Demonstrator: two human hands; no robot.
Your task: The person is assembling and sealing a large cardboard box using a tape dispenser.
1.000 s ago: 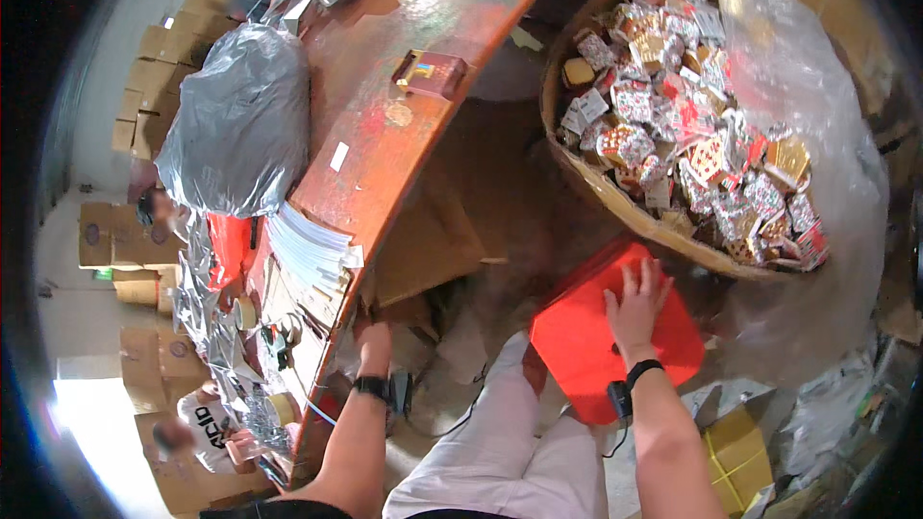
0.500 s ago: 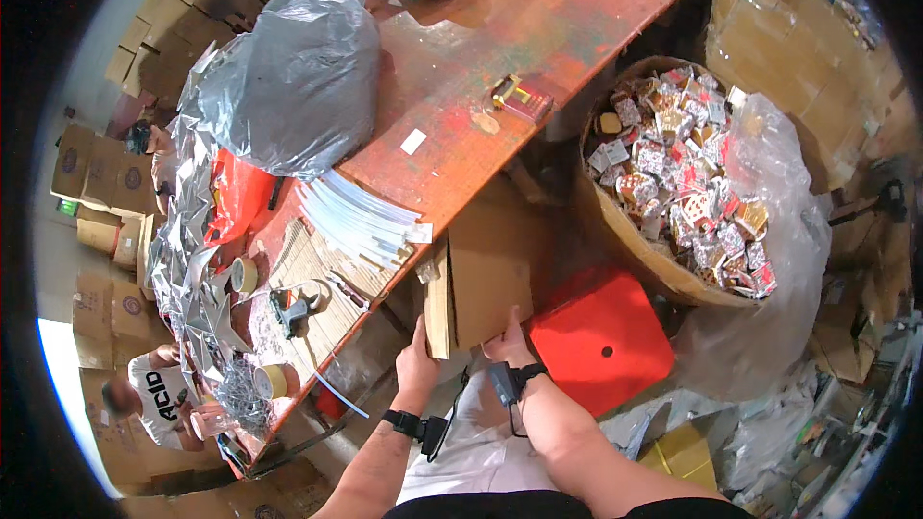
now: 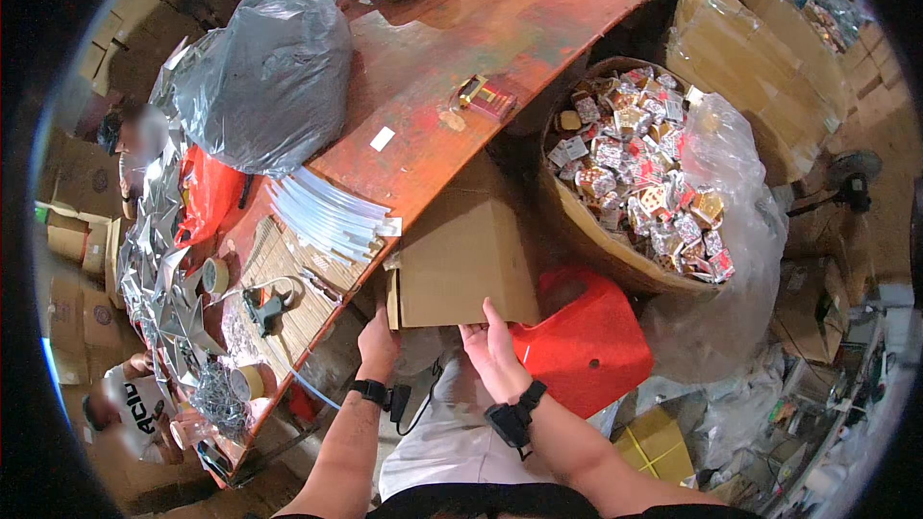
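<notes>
A plain brown cardboard box [image 3: 463, 264] is held in front of me, partly beneath the table's edge. My left hand [image 3: 378, 344] grips its near left corner, with the fingertips partly hidden behind the cardboard. At the middle of the near edge, my right hand [image 3: 490, 346] holds the box, thumb up against the face and the other fingers curled low by the edge. Both wrists wear black straps with small devices. Just right of the box sits a red plastic stool [image 3: 586, 351] with a small hole in its top.
On the worn red table [image 3: 519, 29] lie a grey plastic bag [image 3: 264, 82], translucent strips [image 3: 332, 216], tape rolls [image 3: 252, 382] and silver star shapes [image 3: 183, 312]. A large carton [image 3: 606, 255] of small wrapped pieces stands right. Two people work beyond the table's left side.
The box has turned so its broad face shows more squarely toward me. My right hand has shifted along its near edge, thumb now raised. The whole view has swung slightly.
</notes>
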